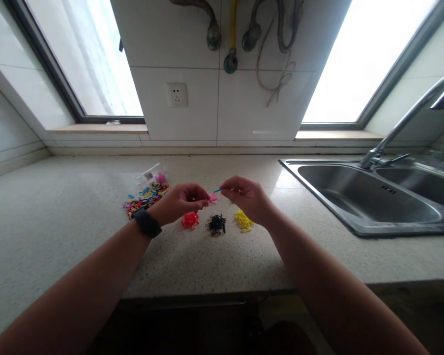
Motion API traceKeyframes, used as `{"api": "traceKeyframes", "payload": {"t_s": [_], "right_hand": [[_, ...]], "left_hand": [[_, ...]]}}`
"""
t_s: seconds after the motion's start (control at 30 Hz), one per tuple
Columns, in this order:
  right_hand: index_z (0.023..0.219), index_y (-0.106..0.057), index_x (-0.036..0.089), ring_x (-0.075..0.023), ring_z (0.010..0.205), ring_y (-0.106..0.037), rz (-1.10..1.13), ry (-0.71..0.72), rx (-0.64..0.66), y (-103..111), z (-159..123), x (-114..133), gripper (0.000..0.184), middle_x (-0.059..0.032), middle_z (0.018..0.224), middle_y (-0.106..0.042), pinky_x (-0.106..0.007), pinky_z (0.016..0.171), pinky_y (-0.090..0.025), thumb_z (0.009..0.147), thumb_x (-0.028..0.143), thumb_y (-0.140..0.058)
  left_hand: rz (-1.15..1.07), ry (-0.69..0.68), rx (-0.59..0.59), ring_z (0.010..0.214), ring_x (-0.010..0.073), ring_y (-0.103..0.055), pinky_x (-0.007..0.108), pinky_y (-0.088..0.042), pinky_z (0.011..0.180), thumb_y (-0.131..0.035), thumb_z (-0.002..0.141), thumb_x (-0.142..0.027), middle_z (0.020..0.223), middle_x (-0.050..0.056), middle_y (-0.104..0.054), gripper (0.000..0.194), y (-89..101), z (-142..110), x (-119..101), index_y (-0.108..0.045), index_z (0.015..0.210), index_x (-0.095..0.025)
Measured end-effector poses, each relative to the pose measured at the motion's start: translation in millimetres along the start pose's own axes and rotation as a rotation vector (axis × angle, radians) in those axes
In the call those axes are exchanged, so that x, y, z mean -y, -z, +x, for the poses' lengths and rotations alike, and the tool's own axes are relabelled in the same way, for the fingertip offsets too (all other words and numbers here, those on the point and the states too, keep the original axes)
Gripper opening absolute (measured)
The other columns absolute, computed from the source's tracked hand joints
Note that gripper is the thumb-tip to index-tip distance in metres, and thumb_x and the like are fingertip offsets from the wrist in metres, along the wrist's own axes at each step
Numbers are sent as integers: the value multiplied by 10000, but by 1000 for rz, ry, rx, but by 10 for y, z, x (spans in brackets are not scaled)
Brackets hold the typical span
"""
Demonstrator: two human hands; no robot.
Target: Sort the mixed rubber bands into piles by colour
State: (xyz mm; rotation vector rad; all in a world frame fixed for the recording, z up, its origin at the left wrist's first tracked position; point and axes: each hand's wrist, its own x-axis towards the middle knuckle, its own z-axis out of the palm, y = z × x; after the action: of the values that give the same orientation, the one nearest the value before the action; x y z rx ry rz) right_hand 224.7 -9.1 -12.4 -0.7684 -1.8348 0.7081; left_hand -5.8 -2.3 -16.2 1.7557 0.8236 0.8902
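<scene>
Over the counter [192, 261], my right hand [246, 195] pinches a small blue rubber band [217, 190] between thumb and fingertips. My left hand [181, 201], wearing a dark watch on the wrist, has its thumb and fingers pressed together beside a pink pile of bands [213, 198]; what they hold, if anything, is too small to make out. Nearer to me lie a red pile [190, 221], a black pile [217, 224] and a yellow pile [243, 221], side by side. A heap of mixed-colour bands [148, 196] spreads left of my left hand, partly hidden by it.
Behind the mixed heap lies a clear plastic bag [148, 173] with something pink at its side. A steel double sink [355, 229] with a tall faucet [410, 116] is set into the counter at right. The tiled wall carries a power socket [177, 94] and hoses.
</scene>
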Motion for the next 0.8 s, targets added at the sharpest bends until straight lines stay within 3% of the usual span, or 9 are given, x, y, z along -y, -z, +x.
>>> {"api": "traceKeyframes", "payload": {"t_s": [0.8], "right_hand": [[847,-763,228,-113,600,-421,123,-53,-36,50,4,69,135,31,620,-537,-286,548,-344,779,345,-758]], "left_hand": [[66,8,62,654,104,-554,230,-450,603,-722,799,-283,752,12,-641,187,-1,-10,13,-672,917,-147]]}}
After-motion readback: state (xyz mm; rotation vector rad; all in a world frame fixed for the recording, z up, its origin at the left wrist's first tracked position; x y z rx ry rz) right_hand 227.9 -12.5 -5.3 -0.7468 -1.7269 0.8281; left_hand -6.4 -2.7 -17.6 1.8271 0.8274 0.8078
